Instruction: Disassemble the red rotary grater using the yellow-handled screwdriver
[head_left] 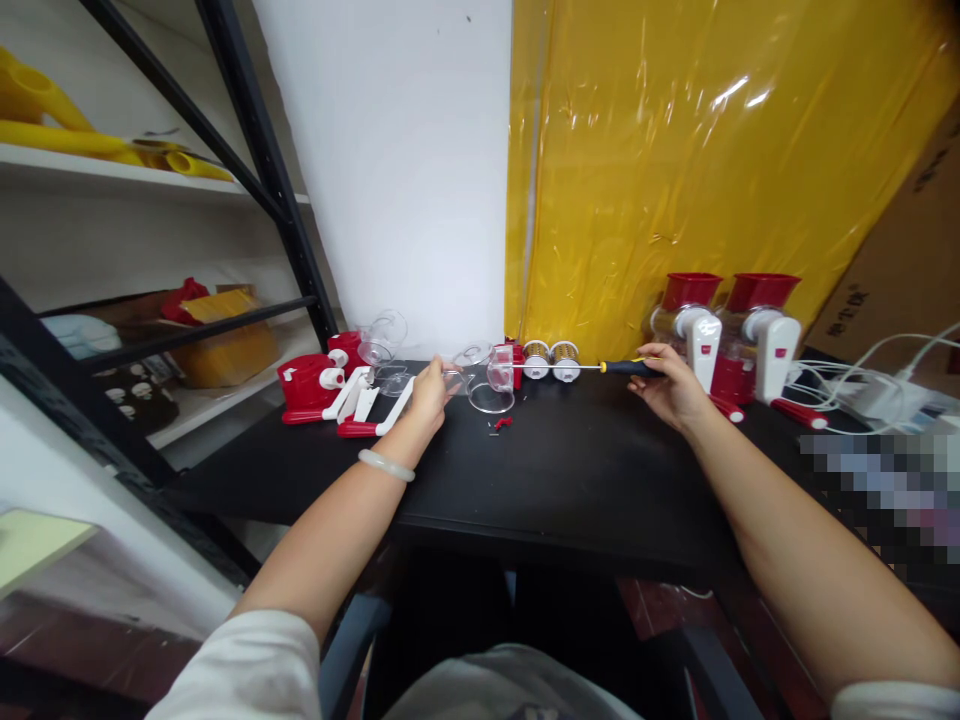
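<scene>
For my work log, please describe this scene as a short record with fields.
Left hand: holds a clear plastic part
Right hand: holds a screwdriver, shaft pointing left
Contact: cannot tell whether the tip touches the clear plastic part
Black table, middle: small red piece; two drums farther back
Table right: two upright red-and-white machines
Table left: red bases, white cranks

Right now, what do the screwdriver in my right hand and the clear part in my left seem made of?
Screwdriver: the shaft looks like metal, thin and silvery; the handle is likely plastic or rubber, dark with yellow, its texture too small to tell. Clear part: probably glossy plastic, see-through with bright rims, though glass isn't ruled out.
</scene>
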